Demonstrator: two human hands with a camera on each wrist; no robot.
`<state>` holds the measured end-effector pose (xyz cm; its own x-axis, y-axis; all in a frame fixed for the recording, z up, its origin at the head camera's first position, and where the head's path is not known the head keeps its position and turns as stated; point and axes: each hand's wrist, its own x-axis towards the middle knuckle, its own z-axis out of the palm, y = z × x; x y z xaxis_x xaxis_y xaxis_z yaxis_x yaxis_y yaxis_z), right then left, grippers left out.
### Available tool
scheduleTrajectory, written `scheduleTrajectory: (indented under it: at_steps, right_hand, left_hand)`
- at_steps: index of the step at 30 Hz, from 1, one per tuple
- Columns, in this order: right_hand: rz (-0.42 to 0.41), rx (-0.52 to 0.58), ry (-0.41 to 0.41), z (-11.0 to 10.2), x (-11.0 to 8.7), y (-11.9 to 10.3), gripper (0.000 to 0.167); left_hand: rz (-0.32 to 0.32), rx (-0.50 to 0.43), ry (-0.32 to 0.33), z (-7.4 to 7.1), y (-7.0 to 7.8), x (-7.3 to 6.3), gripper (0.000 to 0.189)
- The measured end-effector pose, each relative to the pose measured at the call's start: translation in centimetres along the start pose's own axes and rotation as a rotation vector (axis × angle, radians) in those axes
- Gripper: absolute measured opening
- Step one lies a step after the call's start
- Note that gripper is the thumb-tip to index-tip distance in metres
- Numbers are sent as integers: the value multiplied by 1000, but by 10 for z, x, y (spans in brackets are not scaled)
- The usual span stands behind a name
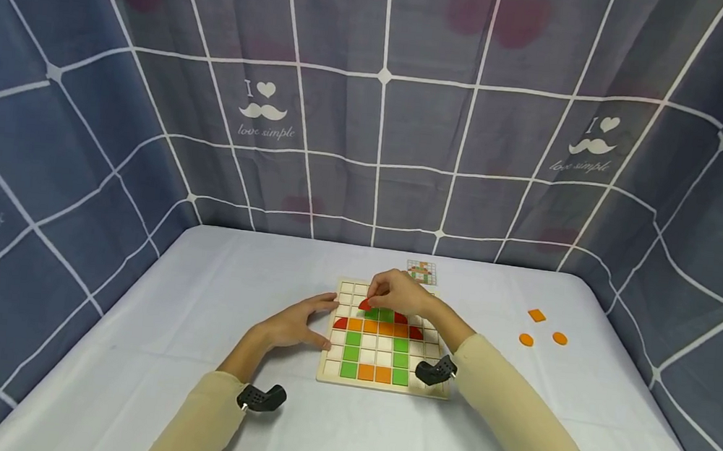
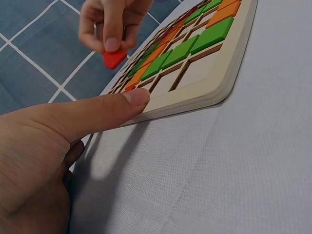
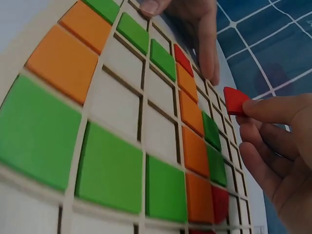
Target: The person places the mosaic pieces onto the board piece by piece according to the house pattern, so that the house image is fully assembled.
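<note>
My right hand point(image 1: 399, 293) pinches a red quarter-circle piece point(image 3: 235, 101) between thumb and fingers, just above the upper part of a wooden grid board point(image 1: 346, 382). In the left wrist view the red piece shows apart from the grid, pointing down. My left hand point(image 1: 293, 323) rests at the board's left edge, its thumb on the rim and fingers extended. Green squares point(image 1: 351, 353), orange squares point(image 1: 375, 374) and red quarter-circle pieces point(image 1: 416, 333) fill some cells. The right hand covers part of the upper rows in the head view.
A small printed card point(image 1: 421, 272) with a coloured grid pattern lies behind the board. On the right of the white-covered table point(image 1: 200, 275) lie an orange square point(image 1: 536, 315) and two orange round pieces point(image 1: 525, 339). A grey-blue checked curtain point(image 1: 339, 114) surrounds the table.
</note>
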<state>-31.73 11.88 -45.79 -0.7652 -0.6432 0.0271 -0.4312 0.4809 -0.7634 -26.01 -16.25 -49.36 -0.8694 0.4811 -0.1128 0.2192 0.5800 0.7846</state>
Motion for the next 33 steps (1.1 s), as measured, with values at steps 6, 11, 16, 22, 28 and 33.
scheduleTrajectory:
  at_steps: [6, 11, 16, 22, 28, 33]
  right_hand:
    - [-6, -99, 7, 14, 12, -3, 3]
    - [-16, -150, -15, 20, 14, -5, 6]
    - [-12, -201, 11, 22, 13, -1, 7]
    - [-40, -226, 20, 21, 9, 3, 8]
    - [-10, -172, 40, 14, 0, 1, 18]
    - [10, -162, 36, 4, -10, 2, 19]
  left_hand:
    - [-1, -16, 0, -1, 1, -2, 89]
    - [-1, -14, -2, -1, 1, -2, 89]
    - [2, -12, 1, -1, 1, -2, 89]
    - [10, -4, -2, -5, 2, -3, 90]
    - [34, -29, -9, -2, 0, -2, 90]
    - [32, -15, 0, 0, 0, -1, 89]
